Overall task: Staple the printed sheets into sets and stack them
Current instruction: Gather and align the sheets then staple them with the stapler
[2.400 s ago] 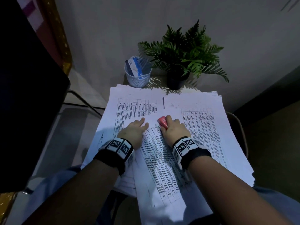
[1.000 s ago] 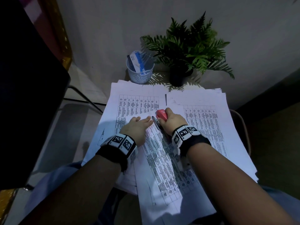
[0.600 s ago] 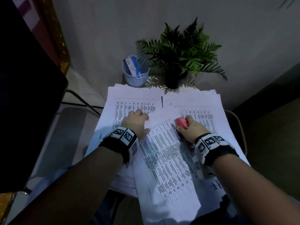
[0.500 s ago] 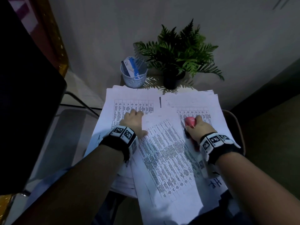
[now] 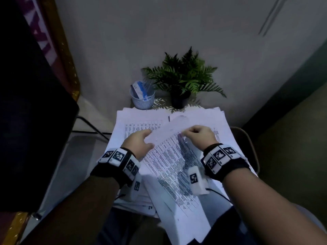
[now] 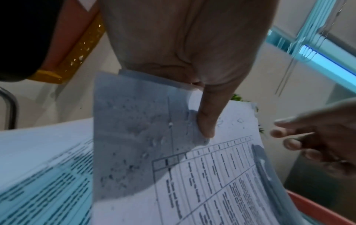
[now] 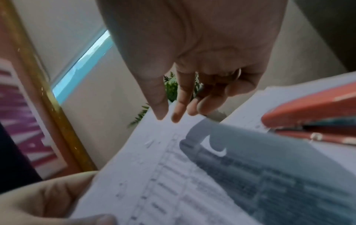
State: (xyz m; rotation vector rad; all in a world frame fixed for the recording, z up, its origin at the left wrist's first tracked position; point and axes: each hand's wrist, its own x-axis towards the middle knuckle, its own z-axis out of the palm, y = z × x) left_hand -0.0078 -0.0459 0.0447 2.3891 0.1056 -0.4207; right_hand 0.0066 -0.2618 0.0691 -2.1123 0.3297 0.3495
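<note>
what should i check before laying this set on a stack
1. Left hand grip on the set of sheets: ok, thumb on top at the corner.
2. Right hand grip on its top edge: cannot tell, fingertips touch it.
3. Stapler out of hand: ok, lying on the right pile.
4. Staple through the corner: cannot tell, blurred.
5. Sheet edges squared: cannot tell.

Dim room, plain grey wall, potted fern, gold-edged frame
</note>
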